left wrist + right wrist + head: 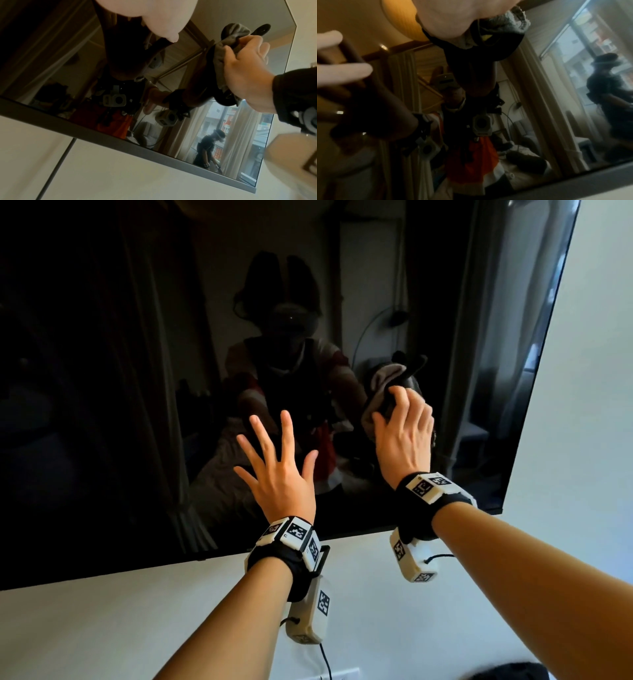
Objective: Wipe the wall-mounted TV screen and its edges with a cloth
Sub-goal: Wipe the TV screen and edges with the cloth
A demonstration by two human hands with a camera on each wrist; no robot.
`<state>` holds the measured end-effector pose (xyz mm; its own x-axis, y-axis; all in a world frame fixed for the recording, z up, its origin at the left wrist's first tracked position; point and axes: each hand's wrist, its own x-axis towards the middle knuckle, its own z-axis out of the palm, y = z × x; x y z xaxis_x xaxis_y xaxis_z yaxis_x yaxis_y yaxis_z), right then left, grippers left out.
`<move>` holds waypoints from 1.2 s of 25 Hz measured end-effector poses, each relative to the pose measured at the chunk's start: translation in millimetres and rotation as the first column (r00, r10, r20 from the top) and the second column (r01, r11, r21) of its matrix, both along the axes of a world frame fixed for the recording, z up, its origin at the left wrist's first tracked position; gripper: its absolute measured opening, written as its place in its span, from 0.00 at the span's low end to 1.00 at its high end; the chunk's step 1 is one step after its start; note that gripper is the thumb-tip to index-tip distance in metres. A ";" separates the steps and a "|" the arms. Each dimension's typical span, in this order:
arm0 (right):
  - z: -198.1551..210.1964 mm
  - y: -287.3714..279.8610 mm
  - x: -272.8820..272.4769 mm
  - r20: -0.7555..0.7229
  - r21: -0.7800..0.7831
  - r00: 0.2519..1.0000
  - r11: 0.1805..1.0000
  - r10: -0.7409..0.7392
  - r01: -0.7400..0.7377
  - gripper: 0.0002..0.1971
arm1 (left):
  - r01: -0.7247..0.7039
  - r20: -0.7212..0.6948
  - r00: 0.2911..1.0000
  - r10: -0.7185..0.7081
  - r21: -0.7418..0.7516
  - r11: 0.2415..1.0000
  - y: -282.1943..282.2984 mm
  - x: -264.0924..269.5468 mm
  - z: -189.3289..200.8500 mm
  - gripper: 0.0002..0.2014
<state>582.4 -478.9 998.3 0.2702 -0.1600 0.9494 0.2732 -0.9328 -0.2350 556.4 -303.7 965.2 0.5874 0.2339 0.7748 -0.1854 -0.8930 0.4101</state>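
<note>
Right hand grip clenches the cloth against the TV; left hand grip released, fingers spread.

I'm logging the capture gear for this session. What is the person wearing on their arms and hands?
Both forearms are bare, no sleeves or gloves. The left hand and right hand each have a black wrist strap carrying white blocks with black square-patterned markers, a white camera housing beneath, and a thin black cable.

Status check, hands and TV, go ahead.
Right hand grips cloth against TV screen. Left hand open, fingers spread. Nothing blocking.
</note>
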 end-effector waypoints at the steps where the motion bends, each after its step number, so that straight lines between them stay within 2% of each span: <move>1: -4.8 2.0 -1.0 -0.011 -0.069 1.000 0.997 0.019 -0.020 0.23 | 0.003 0.012 1.000 -0.003 0.000 1.000 -1.6 -0.8 0.9 0.37; 3: -6.4 -11.0 -2.7 -0.027 -0.190 0.999 0.981 0.029 -0.034 0.22 | 0.031 0.054 0.998 -0.034 0.055 0.998 -13.4 -3.9 4.8 0.36; 4: -0.8 -25.3 -2.6 -0.022 -0.179 1.000 0.984 0.012 -0.016 0.22 | 0.052 0.073 0.996 -0.058 0.089 0.995 -24.4 -4.5 8.0 0.36; 7: 12.9 -53.1 0.0 -0.010 0.038 0.999 0.998 -0.048 0.048 0.22 | 0.091 0.087 0.991 -0.101 0.119 0.989 -57.0 -3.3 21.3 0.36; 8: 10.5 -51.7 0.0 -0.019 0.048 0.999 0.997 -0.052 0.052 0.23 | 0.092 0.082 0.991 -0.102 0.118 0.989 -64.4 -1.8 24.1 0.36; 12: -2.3 -66.0 -1.0 -0.051 -0.122 0.999 0.993 -0.004 -0.002 0.23 | 0.066 0.046 0.997 -0.070 0.085 0.994 -89.1 3.5 22.4 0.38; 15: 7.8 -91.1 4.2 -0.031 0.125 0.997 0.990 -0.065 0.068 0.22 | 0.049 0.031 0.998 -0.051 0.062 0.997 -95.3 6.4 20.1 0.39; 16: 4.7 -91.5 4.3 -0.026 0.155 0.997 0.985 -0.072 0.075 0.23 | 0.043 0.038 0.998 -0.046 0.063 0.997 -95.7 7.5 19.0 0.39; 20: -21.8 -93.3 1.3 -0.030 -0.115 1.000 0.993 -0.003 -0.001 0.24 | 0.022 0.062 0.998 -0.027 0.084 0.996 -94.7 10.7 13.1 0.37; 21: -18.1 -103.2 3.3 -0.028 -0.063 0.999 0.998 -0.017 0.015 0.23 | 0.013 0.065 0.998 -0.019 0.091 0.996 -94.4 11.5 11.9 0.36; 23: -9.2 -118.1 10.4 -0.022 0.220 0.996 0.972 -0.083 0.085 0.23 | -0.001 0.058 0.998 -0.005 0.103 0.995 -94.3 12.9 11.6 0.36; 24: -9.3 -118.6 11.8 -0.016 0.307 0.994 0.945 -0.110 0.109 0.23 | -0.008 0.049 0.999 0.003 0.104 0.994 -94.5 13.5 12.0 0.36; 25: -15.4 -114.3 11.0 -0.006 0.305 0.994 0.946 -0.112 0.108 0.24 | -0.008 0.041 0.999 0.003 0.099 0.995 -95.8 13.4 12.0 0.36; 28: -39.8 -109.0 5.6 -0.002 0.018 1.000 1.000 0.006 -0.006 0.23 | 0.036 0.063 0.997 -0.043 0.102 0.994 -103.1 8.4 9.3 0.34; 29: -37.0 -119.2 5.9 -0.009 0.002 1.000 1.000 0.015 -0.015 0.23 | 0.058 0.081 0.994 -0.070 0.143 0.988 -107.6 5.5 6.3 0.33; 30: -32.1 -130.1 8.8 -0.010 0.082 1.000 0.997 -0.006 0.006 0.22 | 0.081 0.087 0.991 -0.099 0.196 0.977 -113.2 1.9 3.0 0.33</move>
<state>591.2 -608.9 966.3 0.2779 -0.2390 0.9304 0.2650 -0.9119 -0.3134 558.3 -417.0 968.2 0.5198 0.0249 0.8539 -0.2987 -0.9312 0.2089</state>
